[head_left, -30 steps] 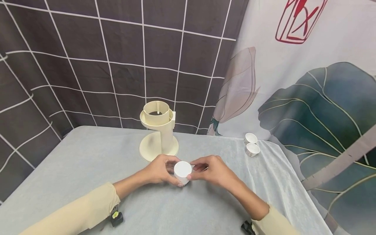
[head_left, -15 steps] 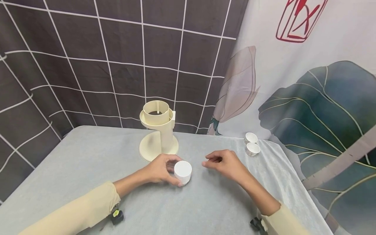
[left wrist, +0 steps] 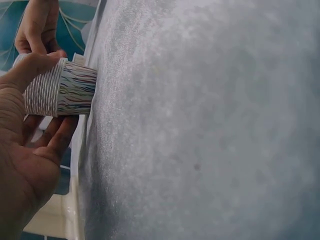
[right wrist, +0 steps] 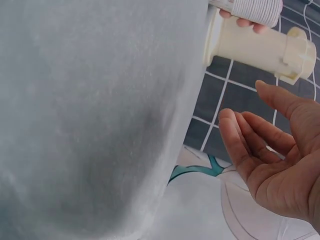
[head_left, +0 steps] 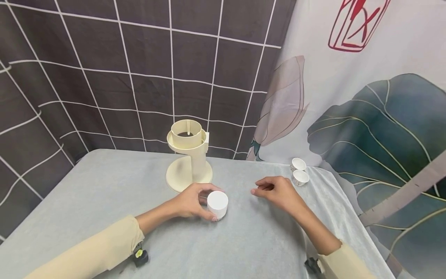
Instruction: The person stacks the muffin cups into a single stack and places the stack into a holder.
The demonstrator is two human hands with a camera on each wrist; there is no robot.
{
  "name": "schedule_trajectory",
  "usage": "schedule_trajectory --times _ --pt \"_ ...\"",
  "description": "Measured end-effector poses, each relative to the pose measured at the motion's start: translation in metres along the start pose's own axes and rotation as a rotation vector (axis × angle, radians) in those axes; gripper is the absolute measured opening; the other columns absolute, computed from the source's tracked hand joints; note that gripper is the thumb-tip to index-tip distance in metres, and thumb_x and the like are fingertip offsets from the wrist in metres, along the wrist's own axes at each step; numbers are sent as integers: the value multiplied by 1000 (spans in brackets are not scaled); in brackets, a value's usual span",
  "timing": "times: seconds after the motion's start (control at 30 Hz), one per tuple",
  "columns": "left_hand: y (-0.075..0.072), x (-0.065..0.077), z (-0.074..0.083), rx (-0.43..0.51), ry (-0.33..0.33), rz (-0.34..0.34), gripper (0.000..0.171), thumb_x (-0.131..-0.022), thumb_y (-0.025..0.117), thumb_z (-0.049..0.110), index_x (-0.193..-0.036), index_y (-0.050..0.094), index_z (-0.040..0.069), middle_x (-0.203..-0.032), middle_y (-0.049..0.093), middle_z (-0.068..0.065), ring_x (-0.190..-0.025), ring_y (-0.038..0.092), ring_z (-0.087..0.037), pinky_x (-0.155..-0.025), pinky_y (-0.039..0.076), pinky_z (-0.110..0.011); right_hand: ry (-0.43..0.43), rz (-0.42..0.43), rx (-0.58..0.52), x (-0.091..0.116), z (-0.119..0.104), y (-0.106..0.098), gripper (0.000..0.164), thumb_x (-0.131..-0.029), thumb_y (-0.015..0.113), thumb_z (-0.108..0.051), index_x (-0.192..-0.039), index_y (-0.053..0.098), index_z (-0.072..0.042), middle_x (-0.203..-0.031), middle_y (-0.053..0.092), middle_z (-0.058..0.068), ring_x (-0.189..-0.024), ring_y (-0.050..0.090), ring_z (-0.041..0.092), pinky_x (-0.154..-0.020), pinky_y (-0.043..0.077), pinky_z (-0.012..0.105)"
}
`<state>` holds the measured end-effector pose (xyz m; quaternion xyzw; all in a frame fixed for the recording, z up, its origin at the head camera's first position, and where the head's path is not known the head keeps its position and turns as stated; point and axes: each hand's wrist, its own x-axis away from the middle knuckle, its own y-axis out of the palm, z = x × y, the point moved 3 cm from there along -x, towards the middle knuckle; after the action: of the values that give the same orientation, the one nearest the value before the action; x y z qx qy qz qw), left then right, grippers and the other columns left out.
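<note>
A stack of nested paper cups (head_left: 217, 203) stands on the cloth near the middle, white on top in the head view. In the left wrist view, the paper cup stack (left wrist: 65, 87) shows ribbed rims above a body with wavy coloured lines. My left hand (head_left: 195, 200) grips the stack from the left, thumb on the near side and fingers on the far side. To its right, my right hand (head_left: 278, 193) is apart from the stack, fingers loosely bent, holding nothing. In the right wrist view, the right hand (right wrist: 280, 155) has a gap between thumb and fingers.
A cream stand (head_left: 198, 162) with a ring-shaped holder on top and a round base stands behind the stack. Two small paper cups (head_left: 300, 177) sit at the table's back right. Pale cloth (head_left: 139, 186) covers the table; dark gridded and printed curtains hang behind.
My right hand has let go of the paper cup stack and moved right, away from it. The left hand and the stack have stayed in place.
</note>
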<state>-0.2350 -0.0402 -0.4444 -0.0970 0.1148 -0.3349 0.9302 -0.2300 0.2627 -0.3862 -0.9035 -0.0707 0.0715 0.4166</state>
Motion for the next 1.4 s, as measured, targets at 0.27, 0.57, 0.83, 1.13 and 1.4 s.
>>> schedule_trajectory --times 0.27,0.57,0.83,1.13,1.4 --pt "1 1 3 -19 -7 -6 71 -75 102 1 -140 73 0 -140 76 -21 -120 75 -10 -105 64 -23 5 12 23 2 3 -4 35 -95 91 -31 -117 86 -4 -97 86 0 -89 77 10 -80 60 24" --pt "0 2 3 -4 3 -5 71 -75 101 -4 -140 72 -6 -132 78 -23 -114 75 -5 -102 68 -29 13 15 17 5 6 -7 37 -96 90 -32 -118 86 -3 -98 86 1 -90 76 10 -79 60 24" --pt "-1 1 0 -1 -10 -22 64 -77 101 0 -135 75 -3 -130 79 -18 -113 75 -8 -102 68 -30 14 35 30 6 11 -9 36 -95 91 -34 -118 86 -6 -99 86 0 -90 77 10 -80 60 24" --pt "1 0 5 -34 -35 28 60 -71 101 1 -126 79 -1 -122 81 -14 -108 76 -11 -96 68 -25 8 44 33 5 15 -9 36 -96 90 -30 -118 85 -3 -98 86 2 -90 77 11 -80 60 23" --pt "2 -1 7 -28 -40 28 58 -70 101 0 -124 79 -1 -121 81 -13 -107 76 -12 -95 68 -25 37 73 41 3 23 -13 40 -97 89 -28 -124 83 0 -101 86 5 -92 79 14 -81 60 23"
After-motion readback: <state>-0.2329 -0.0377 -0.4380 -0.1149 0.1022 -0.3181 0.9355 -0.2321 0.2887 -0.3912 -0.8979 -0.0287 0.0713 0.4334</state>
